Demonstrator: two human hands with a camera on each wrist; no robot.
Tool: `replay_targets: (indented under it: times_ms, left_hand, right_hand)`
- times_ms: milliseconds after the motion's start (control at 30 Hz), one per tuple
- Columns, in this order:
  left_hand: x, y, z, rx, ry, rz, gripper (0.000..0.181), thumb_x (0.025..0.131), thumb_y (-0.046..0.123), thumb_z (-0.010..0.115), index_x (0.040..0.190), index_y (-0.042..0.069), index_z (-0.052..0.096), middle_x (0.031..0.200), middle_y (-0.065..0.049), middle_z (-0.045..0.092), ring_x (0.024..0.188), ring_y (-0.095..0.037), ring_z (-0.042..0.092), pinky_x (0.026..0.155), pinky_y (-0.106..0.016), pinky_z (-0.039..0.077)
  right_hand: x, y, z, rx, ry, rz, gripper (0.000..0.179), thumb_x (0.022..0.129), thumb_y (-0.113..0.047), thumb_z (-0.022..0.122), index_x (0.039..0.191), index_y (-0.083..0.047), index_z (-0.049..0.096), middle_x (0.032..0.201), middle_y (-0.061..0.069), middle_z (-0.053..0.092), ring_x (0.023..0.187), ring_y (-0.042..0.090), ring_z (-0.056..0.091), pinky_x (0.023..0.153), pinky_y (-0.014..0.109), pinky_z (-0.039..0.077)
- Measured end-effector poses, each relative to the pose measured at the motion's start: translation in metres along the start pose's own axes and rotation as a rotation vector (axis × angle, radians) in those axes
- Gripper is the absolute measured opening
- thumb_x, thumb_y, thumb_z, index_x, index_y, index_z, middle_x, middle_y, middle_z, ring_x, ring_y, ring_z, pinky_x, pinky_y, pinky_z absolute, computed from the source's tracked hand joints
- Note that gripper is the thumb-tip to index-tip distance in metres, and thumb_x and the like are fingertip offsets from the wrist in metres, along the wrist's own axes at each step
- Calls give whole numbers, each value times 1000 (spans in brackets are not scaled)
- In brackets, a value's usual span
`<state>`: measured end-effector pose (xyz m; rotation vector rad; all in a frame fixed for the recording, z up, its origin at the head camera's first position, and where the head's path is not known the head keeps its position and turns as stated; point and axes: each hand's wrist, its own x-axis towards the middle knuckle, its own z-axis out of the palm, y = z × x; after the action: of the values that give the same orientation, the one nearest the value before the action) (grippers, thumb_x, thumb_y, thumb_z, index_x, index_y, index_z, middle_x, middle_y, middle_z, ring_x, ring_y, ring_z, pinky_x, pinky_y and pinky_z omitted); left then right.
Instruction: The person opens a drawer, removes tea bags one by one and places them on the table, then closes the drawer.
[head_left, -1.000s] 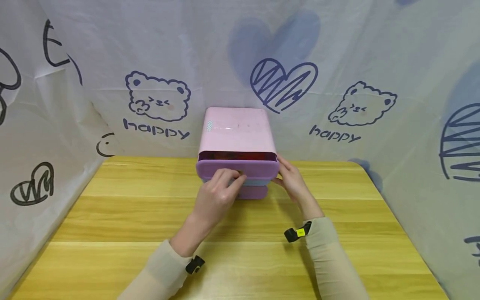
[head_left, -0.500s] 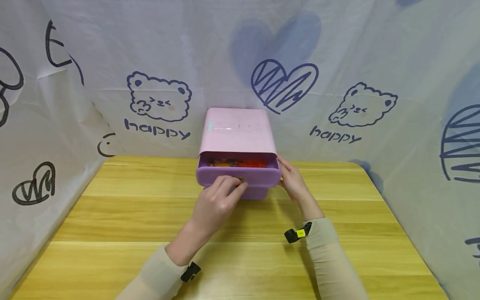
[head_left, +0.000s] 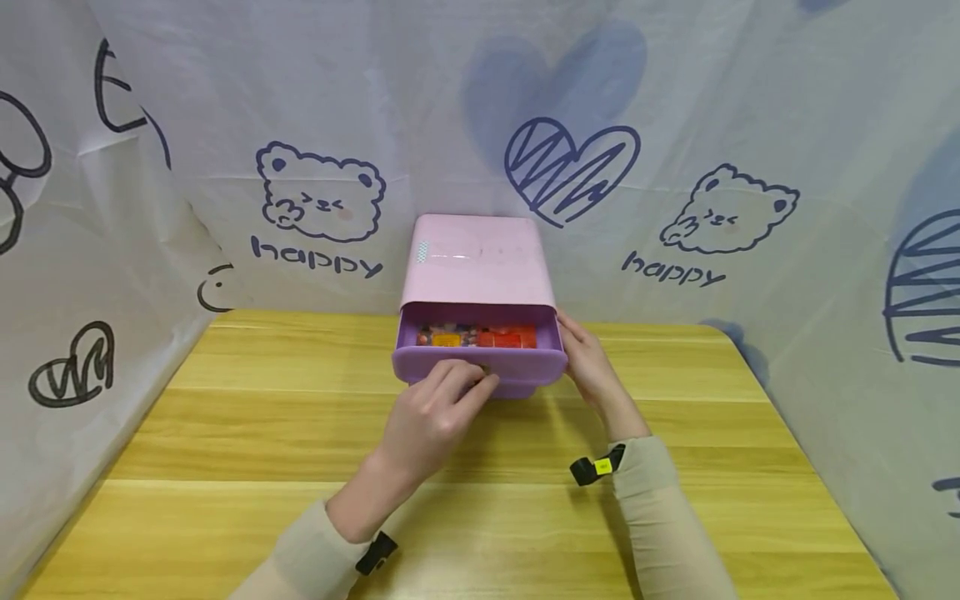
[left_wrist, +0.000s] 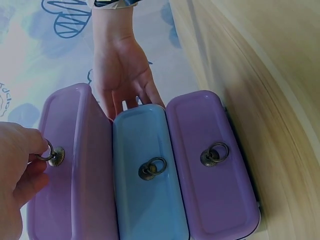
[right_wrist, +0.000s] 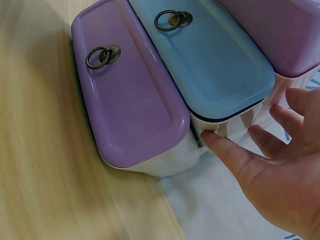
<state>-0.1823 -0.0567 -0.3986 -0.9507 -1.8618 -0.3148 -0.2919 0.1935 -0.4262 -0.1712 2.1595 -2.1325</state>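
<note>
A small pink drawer cabinet (head_left: 480, 258) stands at the back of the table, its purple top drawer (head_left: 420, 364) pulled partway out. My left hand (head_left: 429, 410) pinches the brass ring pull (left_wrist: 49, 150) on that drawer's front. Inside the drawer lie a red packet (head_left: 507, 337) and a clear packet with a yellow label (head_left: 446, 340). Fingers extended, my right hand (head_left: 591, 367) rests against the cabinet's right side. The left wrist view shows the blue middle drawer (left_wrist: 145, 131) and the purple bottom drawer (left_wrist: 200, 120) both closed, each with a brass ring.
The wooden table (head_left: 225, 442) carries the cabinet near its back edge. A white cloth (head_left: 450, 100) with printed hearts and bears hangs right behind it and along both sides. Black wrist cameras (head_left: 377, 553) sit at both cuffs.
The top drawer has slid out toward me with my left hand on its ring, bringing the packets inside into view. My right hand has stayed at the cabinet's side.
</note>
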Motion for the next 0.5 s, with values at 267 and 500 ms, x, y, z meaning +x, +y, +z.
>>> replay_targets:
  times_ms: [267, 500]
  left_hand:
    - [0, 5, -4, -1, 11, 29, 23, 103, 2, 57, 104, 3, 79, 97, -10, 70, 89, -23, 68, 79, -31, 62]
    - [-2, 9, -8, -24, 2, 43, 25, 103, 2, 55, 105, 2, 79, 98, -10, 71, 90, -23, 69, 83, -31, 62]
  right_hand:
    - [0, -1, 0, 10, 1, -2, 54, 111, -26, 44, 162, -10, 36, 165, 15, 38, 146, 31, 44, 115, 44, 43]
    - [0, -2, 1, -3, 9, -1, 54, 111, -28, 46, 161, -10, 38, 164, 13, 39, 146, 28, 43, 115, 42, 43]
